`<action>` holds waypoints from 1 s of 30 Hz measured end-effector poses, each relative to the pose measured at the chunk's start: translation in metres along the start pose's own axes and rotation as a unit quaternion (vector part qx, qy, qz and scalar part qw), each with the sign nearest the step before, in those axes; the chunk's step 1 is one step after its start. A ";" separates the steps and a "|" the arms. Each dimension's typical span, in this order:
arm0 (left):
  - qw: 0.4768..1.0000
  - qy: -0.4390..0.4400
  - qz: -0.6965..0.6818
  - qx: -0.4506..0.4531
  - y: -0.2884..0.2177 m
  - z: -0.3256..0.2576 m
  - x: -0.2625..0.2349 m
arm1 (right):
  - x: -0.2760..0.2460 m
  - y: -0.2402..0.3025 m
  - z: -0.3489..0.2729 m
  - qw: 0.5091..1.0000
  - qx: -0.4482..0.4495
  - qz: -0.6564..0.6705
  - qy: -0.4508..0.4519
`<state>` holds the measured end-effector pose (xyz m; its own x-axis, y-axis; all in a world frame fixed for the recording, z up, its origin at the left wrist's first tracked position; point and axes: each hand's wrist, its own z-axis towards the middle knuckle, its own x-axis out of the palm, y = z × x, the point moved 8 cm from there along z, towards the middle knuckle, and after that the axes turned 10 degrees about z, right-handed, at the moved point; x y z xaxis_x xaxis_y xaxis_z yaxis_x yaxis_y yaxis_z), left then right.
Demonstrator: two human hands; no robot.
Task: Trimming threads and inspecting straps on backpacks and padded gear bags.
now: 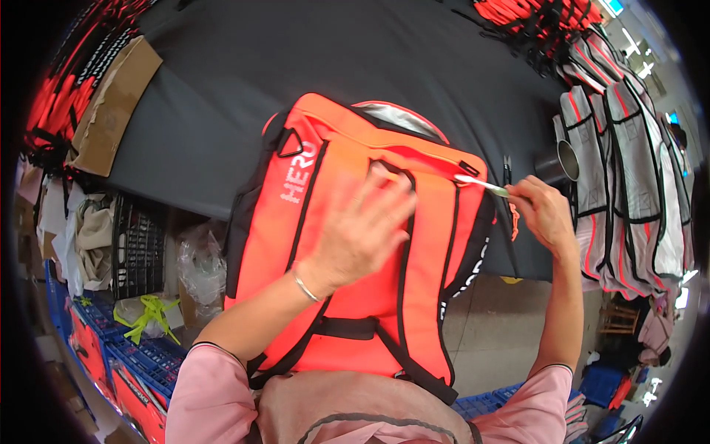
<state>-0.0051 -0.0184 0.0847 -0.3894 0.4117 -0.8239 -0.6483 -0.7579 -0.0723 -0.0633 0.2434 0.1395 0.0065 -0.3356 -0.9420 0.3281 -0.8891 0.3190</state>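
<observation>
An orange-red backpack [347, 296] with black trim lies on the dark table, its shoulder straps facing up and its lower end against my apron. Over the upper straps, my left hand [362, 229] is spread with fingers apart, blurred by motion; whether it touches the fabric I cannot tell. At the bag's upper right corner, my right hand [543, 211] grips a slim toothbrush [494, 189] with a white head and a greenish handle. The white head is over the bag's top edge by the zipper. Beyond the top, a grey-white lining [399, 117] shows.
A pair of small snips [507, 169] and a metal cup [568, 160] are right of the bag. Grey-white bag pieces [629, 170] hang in a stack at the right. Cardboard [118, 103] and piled orange bags stand at the left, above a black crate [139, 244] and blue crates [148, 359].
</observation>
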 end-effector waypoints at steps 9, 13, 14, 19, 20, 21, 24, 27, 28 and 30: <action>0.981 0.149 0.004 -0.122 0.069 -0.061 0.008 | 0.003 0.091 0.044 0.947 -0.081 0.295 -0.102; 0.983 0.135 0.006 -0.127 0.070 -0.063 0.009 | 0.067 0.116 0.082 0.958 -0.100 0.269 -0.010; 0.982 0.136 0.008 -0.130 0.070 -0.064 0.009 | 0.078 0.117 0.091 0.960 -0.090 0.265 0.014; 0.983 0.123 -0.008 -0.134 0.070 -0.063 0.011 | 0.115 0.122 0.109 0.962 -0.149 0.228 0.004; 0.983 0.123 -0.009 -0.136 0.071 -0.065 0.012 | 0.119 0.124 0.108 0.971 -0.153 0.182 0.020; 0.983 0.120 -0.013 -0.137 0.072 -0.066 0.010 | 0.115 0.124 0.103 0.975 -0.177 0.134 0.012; 0.983 0.114 -0.018 -0.143 0.073 -0.069 0.009 | 0.102 0.104 0.094 0.982 -0.154 0.095 0.063; 0.983 0.114 -0.020 -0.143 0.072 -0.067 0.011 | 0.101 0.110 0.097 0.979 -0.155 0.113 0.062; 0.983 0.115 -0.018 -0.141 0.072 -0.066 0.013 | 0.104 0.115 0.100 0.979 -0.158 0.117 0.046; 0.983 0.113 -0.025 -0.142 0.071 -0.065 0.013 | 0.108 0.116 0.108 0.979 -0.163 0.118 0.031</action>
<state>-0.0139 -0.0996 0.0320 -0.1856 0.3529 -0.9171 -0.4409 -0.8640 -0.2432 -0.1267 0.0698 0.0858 0.1717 -0.4908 -0.8542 0.5954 -0.6391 0.4869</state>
